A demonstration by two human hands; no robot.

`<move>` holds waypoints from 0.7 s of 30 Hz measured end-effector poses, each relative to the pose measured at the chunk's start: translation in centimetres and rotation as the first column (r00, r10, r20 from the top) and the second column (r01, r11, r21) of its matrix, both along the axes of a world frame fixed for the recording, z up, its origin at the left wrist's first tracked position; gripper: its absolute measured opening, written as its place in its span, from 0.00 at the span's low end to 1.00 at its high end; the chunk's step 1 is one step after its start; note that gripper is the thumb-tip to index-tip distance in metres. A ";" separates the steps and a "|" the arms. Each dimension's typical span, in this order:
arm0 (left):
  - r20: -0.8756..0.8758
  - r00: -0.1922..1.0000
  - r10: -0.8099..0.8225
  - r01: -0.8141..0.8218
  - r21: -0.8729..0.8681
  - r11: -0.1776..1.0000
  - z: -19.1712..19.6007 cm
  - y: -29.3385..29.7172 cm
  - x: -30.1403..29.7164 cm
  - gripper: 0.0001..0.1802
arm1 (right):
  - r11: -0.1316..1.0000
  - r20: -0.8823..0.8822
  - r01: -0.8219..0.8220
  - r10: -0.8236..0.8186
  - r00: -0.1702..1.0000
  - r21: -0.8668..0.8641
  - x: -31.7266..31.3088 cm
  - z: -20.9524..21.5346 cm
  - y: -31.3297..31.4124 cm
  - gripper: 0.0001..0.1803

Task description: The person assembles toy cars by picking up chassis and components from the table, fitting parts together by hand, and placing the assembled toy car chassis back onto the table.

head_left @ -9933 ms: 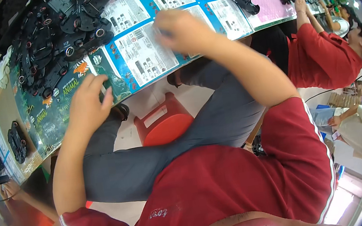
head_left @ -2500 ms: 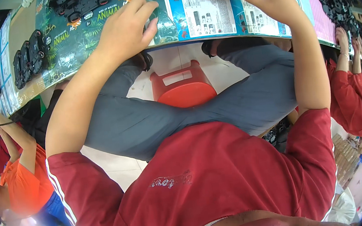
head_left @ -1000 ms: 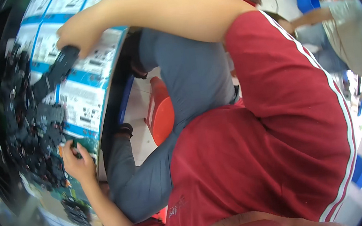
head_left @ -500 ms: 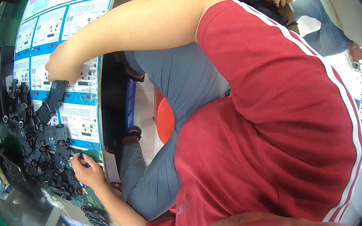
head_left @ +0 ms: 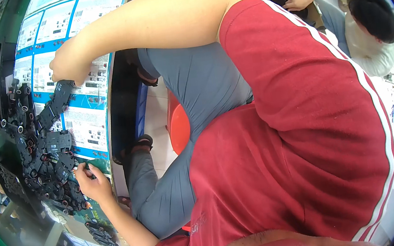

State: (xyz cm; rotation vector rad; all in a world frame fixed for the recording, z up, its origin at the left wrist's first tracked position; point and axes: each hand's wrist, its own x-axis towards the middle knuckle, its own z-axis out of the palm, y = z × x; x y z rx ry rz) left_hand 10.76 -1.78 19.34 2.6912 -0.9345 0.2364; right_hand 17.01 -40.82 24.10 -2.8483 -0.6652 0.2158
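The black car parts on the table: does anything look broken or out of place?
Nothing looks clearly broken or spilled. The heap is merely untidy, its parts overlapping at mixed angles; a small cluster lies apart, lower in the picture.

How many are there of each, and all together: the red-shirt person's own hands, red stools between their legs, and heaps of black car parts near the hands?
Hands: 2 (left hand, right hand)
Stool: 1
Heaps: 2 (big heap, small heap)
Total: 5
Single parts overlap too much to count.
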 end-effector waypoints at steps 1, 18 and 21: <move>-0.025 0.999 0.029 -0.029 -0.012 0.999 0.2 -0.2 -0.1 0.11 | 1.000 0.003 0.006 -0.006 1.000 0.003 0.2 -0.1 0.1 0.27; 0.006 0.999 0.038 -0.038 0.006 0.999 0.2 -0.2 -0.2 0.11 | 0.992 -0.025 0.106 -0.104 0.994 0.063 -1.2 -0.6 1.4 0.21; -0.014 0.999 0.042 -0.042 0.003 0.999 0.3 -0.2 -0.1 0.11 | 0.991 0.029 0.100 -0.102 0.994 0.087 -1.2 -1.1 1.6 0.21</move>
